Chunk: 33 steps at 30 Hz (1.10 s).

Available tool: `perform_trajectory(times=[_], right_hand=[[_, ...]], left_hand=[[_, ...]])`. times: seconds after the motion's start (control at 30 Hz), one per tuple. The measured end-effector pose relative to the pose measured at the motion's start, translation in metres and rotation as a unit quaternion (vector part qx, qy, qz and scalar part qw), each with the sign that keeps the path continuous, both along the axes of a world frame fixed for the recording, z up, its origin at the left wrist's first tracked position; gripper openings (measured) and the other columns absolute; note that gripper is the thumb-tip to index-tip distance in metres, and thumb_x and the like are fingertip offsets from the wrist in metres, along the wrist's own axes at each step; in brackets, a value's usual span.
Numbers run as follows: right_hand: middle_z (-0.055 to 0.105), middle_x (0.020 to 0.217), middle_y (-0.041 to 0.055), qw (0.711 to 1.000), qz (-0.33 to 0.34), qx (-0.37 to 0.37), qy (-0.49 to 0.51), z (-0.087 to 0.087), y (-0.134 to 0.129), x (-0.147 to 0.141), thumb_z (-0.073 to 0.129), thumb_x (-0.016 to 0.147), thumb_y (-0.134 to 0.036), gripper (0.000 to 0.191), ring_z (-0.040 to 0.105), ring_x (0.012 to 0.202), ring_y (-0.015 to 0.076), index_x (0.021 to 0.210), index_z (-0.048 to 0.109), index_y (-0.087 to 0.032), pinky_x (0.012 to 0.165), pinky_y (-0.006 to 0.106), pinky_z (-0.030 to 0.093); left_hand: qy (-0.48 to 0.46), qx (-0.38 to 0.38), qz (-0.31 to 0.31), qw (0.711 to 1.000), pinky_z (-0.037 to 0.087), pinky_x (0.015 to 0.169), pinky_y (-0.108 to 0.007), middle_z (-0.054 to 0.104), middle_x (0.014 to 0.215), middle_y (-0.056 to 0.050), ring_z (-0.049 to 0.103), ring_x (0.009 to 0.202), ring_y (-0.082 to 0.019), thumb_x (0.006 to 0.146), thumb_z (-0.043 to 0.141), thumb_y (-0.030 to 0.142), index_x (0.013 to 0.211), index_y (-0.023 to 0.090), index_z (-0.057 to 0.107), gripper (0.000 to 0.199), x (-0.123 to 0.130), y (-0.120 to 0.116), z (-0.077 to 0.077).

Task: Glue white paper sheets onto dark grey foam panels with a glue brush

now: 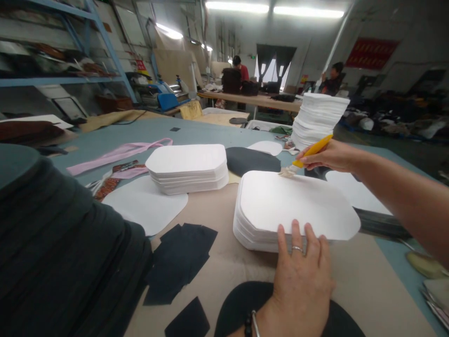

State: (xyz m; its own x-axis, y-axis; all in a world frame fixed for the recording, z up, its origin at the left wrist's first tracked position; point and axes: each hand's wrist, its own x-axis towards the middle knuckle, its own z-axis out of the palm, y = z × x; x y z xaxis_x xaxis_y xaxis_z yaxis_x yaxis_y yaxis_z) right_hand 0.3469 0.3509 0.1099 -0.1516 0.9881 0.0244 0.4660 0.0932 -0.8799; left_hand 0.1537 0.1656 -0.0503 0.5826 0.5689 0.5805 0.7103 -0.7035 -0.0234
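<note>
My left hand, with a ring and a bracelet, rests with fingers spread against the near edge of a stack of white octagonal pieces. At the far side of that stack, my right hand is closed round the yellow handle of a brush. The brush's bristles touch the stack's far top edge. Left of it stands a second white stack, partly over a flat white rounded piece. A dark round piece lies behind the two stacks. Another dark piece is partly under my left hand.
A tall dark stack fills the left foreground. Dark scraps lie beside it on the brown board. A tall white stack stands at the back right. Two people are in the background, one by a far table.
</note>
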Motion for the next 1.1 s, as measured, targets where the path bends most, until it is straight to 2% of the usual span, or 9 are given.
perform_trajectory(times=[0.13, 0.27, 0.5, 0.67, 0.8, 0.9, 0.97, 1.0, 1.1], right_hand=[[0.075, 0.088, 0.0144, 0.997, -0.07, 0.001, -0.015, 0.002, -0.024, 0.045, 0.072, 0.081, -0.005, 0.014, 0.068, 0.073, 0.0158, 0.095, 0.074, -0.005, 0.068, 0.025, 0.056], [0.072, 0.075, 0.0124, 0.989, -0.142, 0.021, -0.034, 0.001, -0.047, 0.07, 0.07, 0.084, -0.006, 0.006, 0.065, 0.06, 0.014, 0.089, 0.072, -0.005, 0.06, 0.025, 0.054], [0.067, 0.059, 0.0075, 0.966, -0.217, 0.065, -0.121, -0.004, -0.091, 0.063, 0.067, 0.085, -0.012, 0.011, 0.061, 0.049, 0.0141, 0.074, 0.064, -0.013, 0.051, 0.024, 0.05], [0.065, 0.055, 0.0011, 0.94, -0.247, 0.094, -0.213, -0.019, -0.142, 0.048, 0.064, 0.079, -0.014, 0.013, 0.061, 0.047, 0.0148, 0.068, 0.062, -0.018, 0.048, 0.023, 0.045], [0.062, 0.054, -0.0018, 0.92, -0.23, 0.135, -0.287, -0.028, -0.193, 0.03, 0.06, 0.078, -0.019, 0.01, 0.06, 0.049, 0.015, 0.068, 0.061, -0.022, 0.051, 0.024, 0.045], [0.06, 0.055, -0.0014, 0.926, -0.168, 0.168, -0.293, -0.023, -0.217, 0.006, 0.059, 0.081, -0.03, 0.014, 0.056, 0.05, 0.0149, 0.069, 0.061, -0.023, 0.05, 0.026, 0.042], [0.062, 0.059, -0.001, 0.948, -0.108, 0.173, -0.242, -0.018, -0.22, -0.017, 0.061, 0.084, -0.036, 0.016, 0.056, 0.052, 0.0152, 0.075, 0.065, -0.023, 0.049, 0.027, 0.041], [0.064, 0.063, -0.0007, 0.96, -0.071, 0.176, -0.207, -0.015, -0.217, -0.03, 0.062, 0.085, -0.038, 0.017, 0.058, 0.055, 0.0155, 0.079, 0.067, -0.024, 0.051, 0.027, 0.043], [0.074, 0.087, 0.0006, 0.977, 0.051, 0.178, -0.102, -0.015, -0.197, -0.066, 0.067, 0.086, -0.039, 0.015, 0.067, 0.079, 0.019, 0.091, 0.072, -0.025, 0.069, 0.029, 0.051]], left_hand=[[0.003, -0.006, -0.001, 1.0, 0.046, 0.107, -0.069, 0.053, 0.15, -0.019, 0.047, 0.138, -0.047, 0.091, 0.064, 0.056, 0.142, 0.015, 0.057, 0.066, 0.0, 0.0, 0.001], [0.009, -0.02, 0.005, 1.0, 0.042, 0.11, -0.07, 0.049, 0.153, -0.019, 0.044, 0.142, -0.045, 0.091, 0.065, 0.054, 0.144, 0.017, 0.054, 0.066, -0.001, -0.002, 0.002], [0.022, -0.04, 0.007, 0.999, 0.038, 0.113, -0.07, 0.048, 0.154, -0.018, 0.042, 0.143, -0.044, 0.093, 0.062, 0.052, 0.147, 0.018, 0.052, 0.064, 0.0, -0.001, 0.006], [0.049, -0.058, -0.005, 0.997, 0.04, 0.11, -0.069, 0.05, 0.152, -0.019, 0.046, 0.139, -0.044, 0.093, 0.064, 0.049, 0.145, 0.017, 0.052, 0.062, -0.003, -0.002, 0.018], [0.081, -0.109, -0.045, 0.99, 0.051, 0.097, -0.059, 0.063, 0.133, -0.018, 0.058, 0.125, -0.04, 0.097, 0.058, 0.044, 0.13, 0.017, 0.063, 0.043, -0.013, 0.011, 0.054], [0.076, -0.23, -0.102, 0.965, 0.053, 0.092, -0.048, 0.07, 0.111, -0.016, 0.067, 0.106, -0.032, 0.105, 0.034, 0.045, 0.112, 0.014, 0.069, 0.047, -0.023, 0.049, 0.095], [0.066, -0.376, -0.151, 0.912, 0.049, 0.099, -0.046, 0.071, 0.112, -0.018, 0.067, 0.107, -0.029, 0.105, 0.028, 0.052, 0.114, 0.009, 0.069, 0.06, -0.027, 0.084, 0.119], [0.068, -0.416, -0.157, 0.893, 0.051, 0.096, -0.041, 0.073, 0.107, -0.016, 0.069, 0.102, -0.026, 0.105, 0.023, 0.053, 0.118, 0.008, 0.067, 0.064, -0.028, 0.101, 0.129], [0.035, -0.55, -0.158, 0.82, 0.054, 0.087, -0.032, 0.074, 0.104, -0.014, 0.071, 0.096, -0.023, 0.103, 0.018, 0.057, 0.119, 0.004, 0.064, 0.073, -0.03, 0.134, 0.144]])
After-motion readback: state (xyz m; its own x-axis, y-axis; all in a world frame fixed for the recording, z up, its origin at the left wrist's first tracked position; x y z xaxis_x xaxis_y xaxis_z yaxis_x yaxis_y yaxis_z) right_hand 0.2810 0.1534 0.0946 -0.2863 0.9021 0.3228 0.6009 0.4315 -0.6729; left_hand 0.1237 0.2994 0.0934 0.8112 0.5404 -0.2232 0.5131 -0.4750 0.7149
